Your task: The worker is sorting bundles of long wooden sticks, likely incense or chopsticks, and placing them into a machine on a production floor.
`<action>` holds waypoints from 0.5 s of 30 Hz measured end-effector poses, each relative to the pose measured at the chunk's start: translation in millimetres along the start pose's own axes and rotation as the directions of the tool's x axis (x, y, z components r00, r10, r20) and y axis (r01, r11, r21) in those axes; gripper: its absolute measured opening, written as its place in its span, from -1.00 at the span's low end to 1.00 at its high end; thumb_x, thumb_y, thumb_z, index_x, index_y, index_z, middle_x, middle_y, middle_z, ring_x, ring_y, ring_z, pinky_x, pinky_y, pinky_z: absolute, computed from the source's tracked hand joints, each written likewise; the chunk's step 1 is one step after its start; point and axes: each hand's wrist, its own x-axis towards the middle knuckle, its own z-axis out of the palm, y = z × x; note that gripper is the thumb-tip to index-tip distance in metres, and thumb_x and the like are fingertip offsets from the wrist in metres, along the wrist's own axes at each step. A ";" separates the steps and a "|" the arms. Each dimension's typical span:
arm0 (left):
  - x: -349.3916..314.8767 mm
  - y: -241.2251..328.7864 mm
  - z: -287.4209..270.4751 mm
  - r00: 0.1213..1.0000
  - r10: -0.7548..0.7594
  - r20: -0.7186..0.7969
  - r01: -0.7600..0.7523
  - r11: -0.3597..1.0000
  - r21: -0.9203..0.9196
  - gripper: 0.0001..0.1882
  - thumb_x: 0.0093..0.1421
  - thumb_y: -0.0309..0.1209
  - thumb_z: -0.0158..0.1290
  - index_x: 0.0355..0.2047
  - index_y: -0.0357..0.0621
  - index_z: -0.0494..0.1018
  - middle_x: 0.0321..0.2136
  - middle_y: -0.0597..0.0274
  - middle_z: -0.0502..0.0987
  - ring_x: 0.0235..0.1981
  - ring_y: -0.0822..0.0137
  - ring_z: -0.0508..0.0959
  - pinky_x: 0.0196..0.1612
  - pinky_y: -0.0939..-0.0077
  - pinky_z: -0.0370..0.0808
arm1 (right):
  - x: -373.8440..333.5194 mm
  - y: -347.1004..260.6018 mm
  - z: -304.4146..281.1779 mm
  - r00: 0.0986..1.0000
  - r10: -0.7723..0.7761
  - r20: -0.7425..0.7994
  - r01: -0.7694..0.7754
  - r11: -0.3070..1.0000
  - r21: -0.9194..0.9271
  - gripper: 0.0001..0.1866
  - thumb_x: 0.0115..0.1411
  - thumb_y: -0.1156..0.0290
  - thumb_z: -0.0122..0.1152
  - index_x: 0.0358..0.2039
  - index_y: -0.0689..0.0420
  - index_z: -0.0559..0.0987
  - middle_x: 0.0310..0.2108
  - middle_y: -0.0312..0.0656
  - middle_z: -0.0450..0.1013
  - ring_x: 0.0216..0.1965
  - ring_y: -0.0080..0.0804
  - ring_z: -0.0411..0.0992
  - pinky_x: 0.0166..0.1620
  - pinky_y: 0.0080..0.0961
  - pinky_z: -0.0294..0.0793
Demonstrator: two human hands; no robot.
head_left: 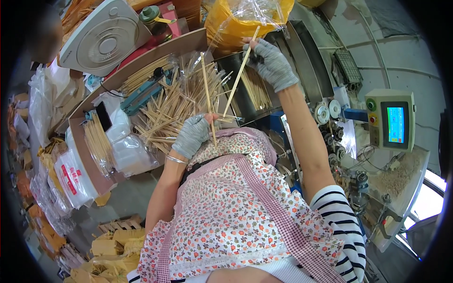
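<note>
My left hand [192,136], in a grey fingertip-less glove, pinches a pale wooden chopstick [206,85] near its lower end, the stick pointing up and away. Farther right, my right hand [272,66], gloved alike, grips another long chopstick [239,75] by its upper end. That stick slants down to the left, its low tip close to my left fingers. Below the right hand, a metal trough [231,66] holds a row of loose chopsticks [255,89]. A heap of chopsticks in clear wrappers [172,111] fills the cardboard box beyond my left hand.
The cardboard box [155,53] also holds a blue tool [141,95], a phone [103,116] and a chopstick bundle [97,141]. Behind stand a white fan-like appliance [106,40] and a yellow bag [222,23]. At right are machine rollers [322,114] and a control screen [395,125].
</note>
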 end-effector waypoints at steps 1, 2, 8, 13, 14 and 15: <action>0.4 0.1 -0.7 1.000 -0.003 0.002 0.003 1.000 -0.001 -0.71 0.14 -0.20 0.06 -0.29 -0.17 0.50 -0.57 0.52 0.45 -0.67 0.68 0.26 -0.62 0.81 0.18 | 0.0 -2.9 -1.8 1.000 -0.014 -0.014 0.014 1.000 -0.013 -0.76 0.17 0.39 0.08 -0.17 0.21 0.47 -0.40 -0.26 0.46 -0.38 -0.54 0.44 -0.25 -0.58 0.49; 0.4 0.5 -1.1 1.000 -0.008 0.009 0.008 1.000 -0.004 -0.71 0.14 -0.20 0.06 -0.28 -0.17 0.50 -0.56 0.51 0.46 -0.66 0.68 0.27 -0.62 0.81 0.19 | 0.4 -3.9 -2.9 1.000 -0.013 -0.017 0.013 1.000 -0.015 -0.76 0.17 0.39 0.08 -0.17 0.21 0.47 -0.40 -0.26 0.46 -0.38 -0.54 0.44 -0.25 -0.58 0.49; -0.9 -2.0 0.3 1.000 -0.007 0.004 0.007 0.999 -0.048 -0.70 0.14 -0.20 0.06 -0.26 -0.17 0.48 -0.55 0.49 0.47 -0.66 0.67 0.28 -0.62 0.81 0.19 | 1.5 3.1 0.4 0.992 -0.019 -0.127 0.017 1.000 -0.016 -0.84 0.15 0.42 0.10 -0.29 0.22 0.50 -0.46 -0.26 0.46 -0.47 -0.57 0.43 -0.38 -0.63 0.51; 4.4 -6.0 -7.7 0.992 -0.036 0.122 0.059 0.979 -0.193 -0.69 0.17 -0.21 0.02 -0.21 -0.20 0.45 -0.51 0.46 0.49 -0.69 0.67 0.24 -0.64 0.80 0.16 | 68.1 -30.8 -53.8 0.999 -0.034 -0.027 0.042 0.935 0.352 -0.91 0.11 0.51 0.12 -0.35 0.22 0.47 -0.46 -0.26 0.43 -0.43 -0.53 0.41 -0.37 -0.63 0.48; 4.8 -0.5 -1.4 0.991 -0.049 0.127 0.074 0.976 -0.207 -0.70 0.17 -0.23 0.02 -0.22 -0.21 0.45 -0.50 0.42 0.49 -0.67 0.67 0.27 -0.65 0.82 0.16 | 87.7 -50.7 -68.2 0.991 -0.081 -0.110 0.119 0.907 0.405 -0.90 0.10 0.52 0.13 -0.35 0.23 0.48 -0.46 -0.28 0.43 -0.42 -0.51 0.41 -0.37 -0.62 0.47; 3.0 1.5 -0.2 0.992 -0.056 0.116 0.082 0.969 -0.232 -0.71 0.18 -0.25 0.01 -0.23 -0.22 0.45 -0.48 0.39 0.50 -0.65 0.67 0.31 -0.65 0.84 0.17 | 98.9 -63.5 -53.0 0.959 -0.145 -0.245 0.188 0.969 0.162 -0.71 0.12 0.37 0.13 -0.19 0.24 0.39 -0.31 -0.16 0.42 -0.30 -0.34 0.42 -0.24 -0.55 0.47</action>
